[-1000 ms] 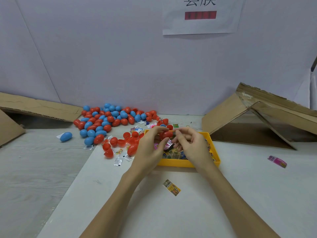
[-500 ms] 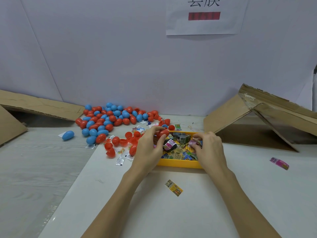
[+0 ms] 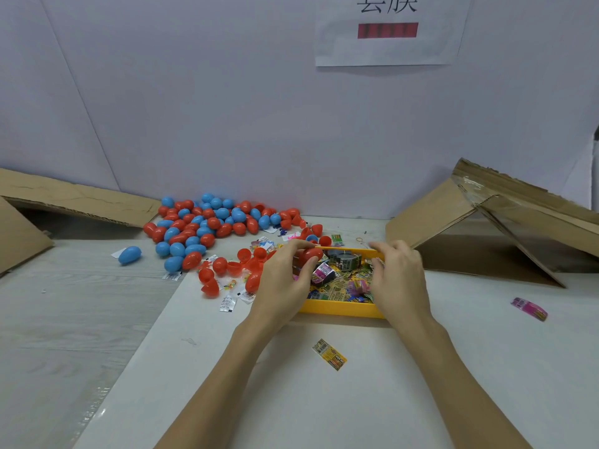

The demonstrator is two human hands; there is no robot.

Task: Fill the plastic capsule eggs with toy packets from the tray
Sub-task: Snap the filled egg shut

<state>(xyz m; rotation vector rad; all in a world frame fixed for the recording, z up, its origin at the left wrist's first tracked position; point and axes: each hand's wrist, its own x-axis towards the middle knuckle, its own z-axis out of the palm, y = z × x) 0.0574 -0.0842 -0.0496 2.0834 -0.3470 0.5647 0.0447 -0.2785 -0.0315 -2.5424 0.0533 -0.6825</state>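
Now | left hand (image 3: 285, 280) fingers pinch red egg half (image 3: 311, 254) over yellow tray (image 3: 340, 308) far-left corner | right hand (image 3: 400, 280) fingers curl into packets (image 3: 343, 286), grasp unclear to me | I judge shell light, slick, rigid: hold rim; packets limp, crinkly: pinch edge

Bare tabletop (image 3: 372, 403) lies open between the person and the yellow tray (image 3: 340, 308), broken only by one loose packet (image 3: 329, 354). Left of the tray, red egg halves (image 3: 227, 268) and small sachets (image 3: 227, 303) crowd the surface, with the egg pile (image 3: 207, 225) behind. The folded cardboard (image 3: 486, 231) walls off the right, apparently close behind the tray.
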